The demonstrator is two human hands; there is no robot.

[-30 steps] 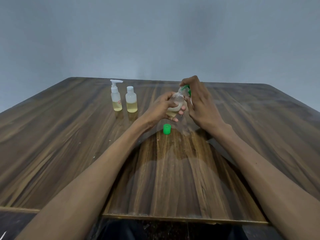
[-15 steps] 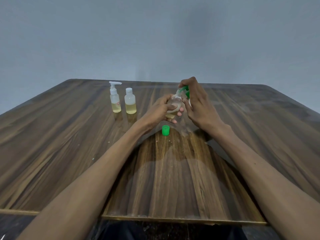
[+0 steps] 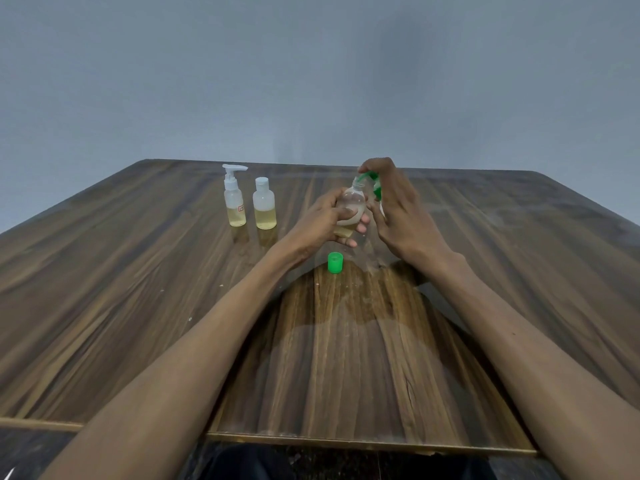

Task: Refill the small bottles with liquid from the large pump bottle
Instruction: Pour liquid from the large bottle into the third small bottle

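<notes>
My left hand [image 3: 320, 223] grips a small clear bottle [image 3: 351, 206], uncapped and tilted, with a little yellowish liquid at its bottom. My right hand [image 3: 401, 216] is curled round the green pump head [image 3: 376, 191] of the large pump bottle, fingers over its top. The green nozzle sits right at the small bottle's mouth. Most of the pump bottle is hidden behind my right hand. A loose green cap [image 3: 335, 262] stands on the table just in front of my left hand.
Two more small bottles stand at the back left of the wooden table [image 3: 138, 271], each with yellow liquid in the lower part: one with a white pump [image 3: 235, 202], one with a white cap [image 3: 265, 209]. The table's near edge [image 3: 346, 439] is close to my body.
Almost nothing differs. Both hands stay together at the same spot with the same grips, and the nozzle remains at the small bottle's mouth.
</notes>
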